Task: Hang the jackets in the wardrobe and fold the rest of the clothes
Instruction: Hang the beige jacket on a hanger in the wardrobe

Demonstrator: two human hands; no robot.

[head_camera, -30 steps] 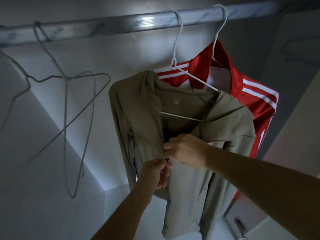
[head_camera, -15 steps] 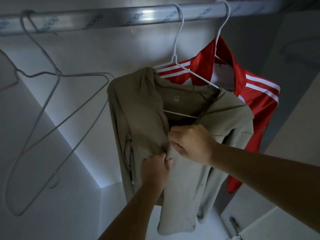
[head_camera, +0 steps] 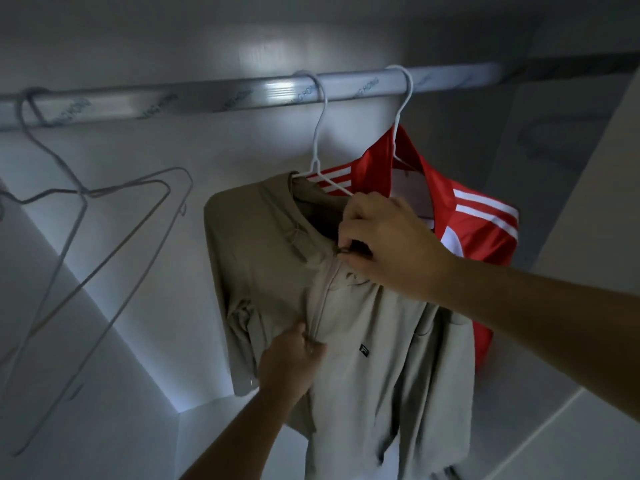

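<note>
Pinching zip pull (head_camera: 344,251) at collar, centre frame, with right hand (head_camera: 388,244), fingertips closed. Clutching fabric beside zip, lower centre, with left hand (head_camera: 294,362). Beige jacket (head_camera: 367,341) on hanger (head_camera: 317,133) under rail (head_camera: 207,102), before red jacket (head_camera: 481,233). Zipping seemingly near finished; next: release gently, keep hanger hooked.

The right hand (head_camera: 388,244) is now up at the collar of the beige zip-up fabric jacket (head_camera: 270,271), no longer at mid-chest, and pinches the top of the zip (head_camera: 325,296). The jacket front, open a second ago with its inner label showing, is now closed to the neck. The left hand (head_camera: 294,362) now grips the front well below the right instead of just beside it. The metal wardrobe rail (head_camera: 207,100) sits lower in view.
</note>
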